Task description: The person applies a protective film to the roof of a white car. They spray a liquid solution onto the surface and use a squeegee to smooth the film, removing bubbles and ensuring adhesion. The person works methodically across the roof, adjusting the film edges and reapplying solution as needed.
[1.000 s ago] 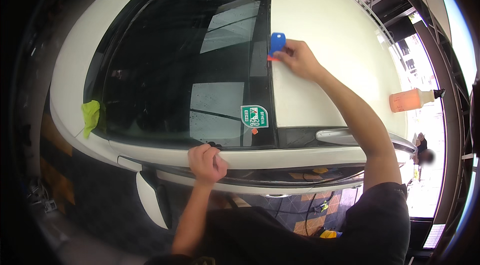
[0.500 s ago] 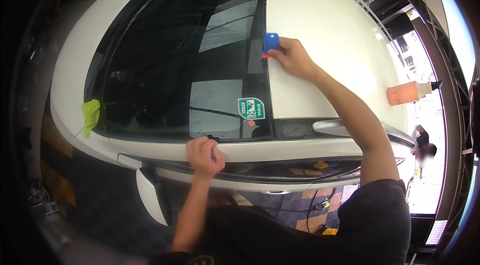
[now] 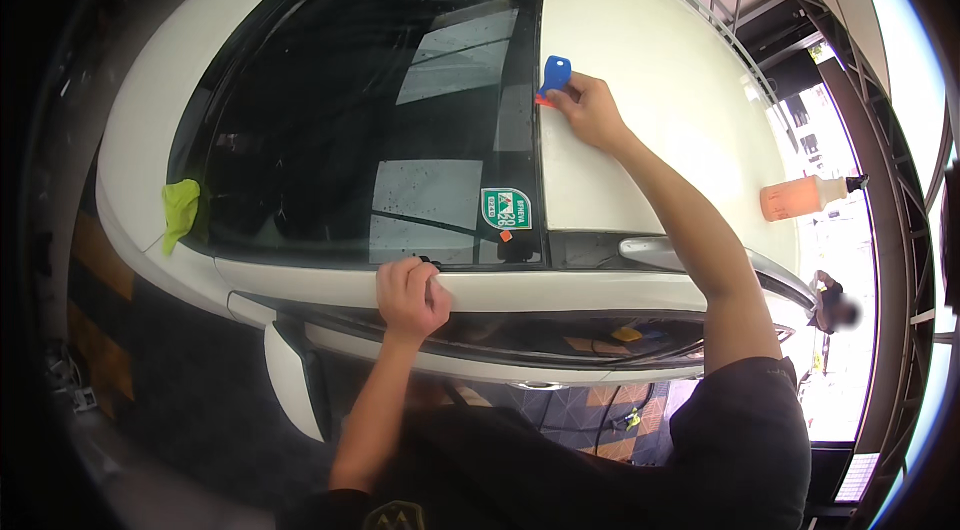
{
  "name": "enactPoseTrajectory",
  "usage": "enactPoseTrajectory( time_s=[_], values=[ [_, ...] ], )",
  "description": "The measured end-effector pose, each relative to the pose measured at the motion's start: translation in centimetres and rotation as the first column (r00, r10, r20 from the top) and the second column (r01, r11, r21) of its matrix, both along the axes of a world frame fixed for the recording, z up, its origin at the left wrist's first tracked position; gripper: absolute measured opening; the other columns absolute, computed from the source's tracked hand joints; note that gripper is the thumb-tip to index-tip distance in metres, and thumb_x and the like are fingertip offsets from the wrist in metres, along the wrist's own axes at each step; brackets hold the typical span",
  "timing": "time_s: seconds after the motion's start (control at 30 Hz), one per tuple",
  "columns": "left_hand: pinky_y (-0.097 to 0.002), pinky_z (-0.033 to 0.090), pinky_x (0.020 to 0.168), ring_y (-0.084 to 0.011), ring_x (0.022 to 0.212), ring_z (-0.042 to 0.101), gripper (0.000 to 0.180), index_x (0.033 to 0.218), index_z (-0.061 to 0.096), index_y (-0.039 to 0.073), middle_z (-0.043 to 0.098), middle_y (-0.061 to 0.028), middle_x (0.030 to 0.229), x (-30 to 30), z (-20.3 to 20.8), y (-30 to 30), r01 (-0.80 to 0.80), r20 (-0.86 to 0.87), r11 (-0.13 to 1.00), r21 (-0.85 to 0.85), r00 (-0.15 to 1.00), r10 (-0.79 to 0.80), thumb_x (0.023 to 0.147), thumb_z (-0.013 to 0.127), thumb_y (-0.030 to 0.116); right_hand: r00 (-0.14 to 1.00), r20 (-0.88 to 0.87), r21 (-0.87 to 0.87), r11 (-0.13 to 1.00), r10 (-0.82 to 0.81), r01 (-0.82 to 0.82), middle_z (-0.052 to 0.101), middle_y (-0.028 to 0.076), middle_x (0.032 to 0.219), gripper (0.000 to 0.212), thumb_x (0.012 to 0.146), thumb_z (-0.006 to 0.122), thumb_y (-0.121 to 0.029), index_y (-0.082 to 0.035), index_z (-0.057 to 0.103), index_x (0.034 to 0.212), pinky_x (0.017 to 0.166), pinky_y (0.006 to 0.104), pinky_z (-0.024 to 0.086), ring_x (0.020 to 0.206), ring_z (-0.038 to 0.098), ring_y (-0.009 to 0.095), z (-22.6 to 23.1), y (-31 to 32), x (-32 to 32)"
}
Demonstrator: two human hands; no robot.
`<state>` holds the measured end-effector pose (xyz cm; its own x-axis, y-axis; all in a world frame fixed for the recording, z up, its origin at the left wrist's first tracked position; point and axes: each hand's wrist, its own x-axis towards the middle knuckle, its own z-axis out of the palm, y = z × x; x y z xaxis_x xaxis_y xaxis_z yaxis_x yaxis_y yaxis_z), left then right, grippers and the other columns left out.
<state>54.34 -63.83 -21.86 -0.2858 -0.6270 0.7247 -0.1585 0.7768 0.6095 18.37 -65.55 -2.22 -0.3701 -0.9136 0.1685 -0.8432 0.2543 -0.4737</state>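
Note:
A blue scraper (image 3: 555,73) with a red edge is pinched in my right hand (image 3: 592,114). Its red edge meets the seam between the dark windshield (image 3: 300,120) and the white car roof (image 3: 650,80). My left hand (image 3: 413,298) is curled into a fist on the white pillar at the near side of the glass. Something small and black peeks out above its fingers; what it is stays hidden. Between the two hands, a green-and-white sticker (image 3: 506,209) and a small orange patch (image 3: 505,236) show on the glass.
A spray bottle of orange liquid (image 3: 792,200) lies on the roof at the right. A yellow-green cloth (image 3: 180,215) rests at the windshield's lower left corner. The side mirror (image 3: 291,380) juts out near me. Another person (image 3: 832,305) is in the distance at right.
The scraper has turned, its handle end now tilting more to the right over the roof. My left fist keeps its place on the pillar. The whole view has shifted slightly.

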Motion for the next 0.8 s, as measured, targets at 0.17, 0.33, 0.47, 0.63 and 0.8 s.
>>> enactPoseTrajectory(
  time_s=[0.17, 0.33, 0.47, 0.63, 0.8],
  values=[
    [-0.0434, 0.049, 0.074, -0.0333, 0.084, 0.058, 0.023, 0.098, 0.066, 0.008, 0.062, -0.0100, 0.099, 0.6, 0.0, -0.1, -0.004, 0.011, 1.000, 0.018, 1.000, 0.004, 0.075, 0.065, 0.006, 0.991, 0.095, -0.064, 0.994, 0.098, -0.092, 0.068, 0.012, 0.079, 0.014, 0.100, 0.071, -0.010, 0.003, 0.072, 0.106, 0.071, 0.0350, 0.050, 0.071, 0.057, 0.017, -1.7, 3.4, 3.4],
    [-0.0448, 0.048, 0.076, -0.0346, 0.085, 0.057, 0.019, 0.096, 0.065, 0.006, 0.062, -0.0123, 0.096, 0.2, 0.2, -0.2, 0.030, 0.006, 0.999, 0.034, 1.000, -0.030, 0.077, 0.063, 0.006, 0.998, -0.007, -0.034, 0.998, -0.056, 0.056, 0.068, 0.014, 0.079, 0.013, 0.099, 0.071, -0.009, 0.004, 0.071, 0.103, 0.071, 0.0366, 0.050, 0.071, 0.059, 0.020, -0.3, 1.5, 0.9],
    [-0.0434, 0.050, 0.077, -0.0335, 0.087, 0.059, 0.025, 0.099, 0.066, 0.010, 0.062, -0.0086, 0.101, 0.5, 0.0, 0.0, -0.013, 0.014, 1.000, 0.023, 1.000, 0.013, 0.075, 0.066, 0.006, 0.996, 0.036, -0.097, 0.992, 0.087, -0.083, 0.068, 0.015, 0.081, 0.011, 0.099, 0.070, -0.007, 0.004, 0.071, 0.102, 0.071, 0.0369, 0.050, 0.072, 0.061, 0.021, -1.5, 3.9, 2.2],
    [-0.0434, 0.049, 0.076, -0.0335, 0.087, 0.059, 0.023, 0.099, 0.066, 0.010, 0.062, -0.0086, 0.101, 0.2, -0.2, 0.1, -0.001, 0.012, 1.000, 0.019, 1.000, 0.001, 0.076, 0.066, 0.006, 0.997, -0.011, -0.026, 0.996, -0.081, 0.081, 0.067, 0.014, 0.077, 0.015, 0.099, 0.070, -0.009, 0.006, 0.071, 0.103, 0.069, 0.0360, 0.050, 0.070, 0.059, 0.020, 0.3, 2.1, 1.3],
    [-0.0438, 0.049, 0.075, -0.0337, 0.087, 0.059, 0.023, 0.100, 0.066, 0.010, 0.062, -0.0089, 0.100, 0.6, -0.2, -0.1, -0.014, 0.014, 1.000, 0.014, 1.000, 0.014, 0.077, 0.066, 0.006, 1.000, 0.016, -0.080, 0.997, 0.024, -0.022, 0.067, 0.014, 0.077, 0.015, 0.098, 0.071, -0.010, 0.004, 0.071, 0.102, 0.069, 0.0362, 0.049, 0.068, 0.057, 0.021, -0.9, 3.5, 3.0]
  ],
)
